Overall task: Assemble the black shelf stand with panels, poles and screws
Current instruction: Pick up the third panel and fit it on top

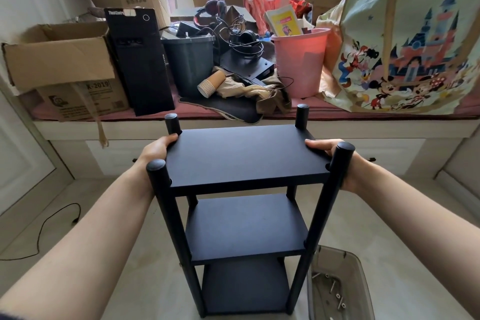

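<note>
Seen from the head camera, the black shelf stand [244, 215] stands upright on the pale floor in front of the person. It has three panels, a top panel [244, 156], a middle panel [246, 226] and a bottom panel [244, 286], joined by four poles, of which the near-left pole [166, 205] and near-right pole [330, 189] rise closest. The left hand [155, 150] grips the top panel's left edge, thumb curled on top. The right hand [335, 156] grips the right edge likewise, partly hidden by the near-right pole. A clear plastic bin [337, 286] sits just right of the stand's base, with several loose screws [335, 293] inside. Behind, a cluttered window ledge [363, 125] carries a black computer tower [140, 60], a pink bucket [298, 60], a cartoon tote bag [405, 41] and a cardboard box [59, 60].
</note>
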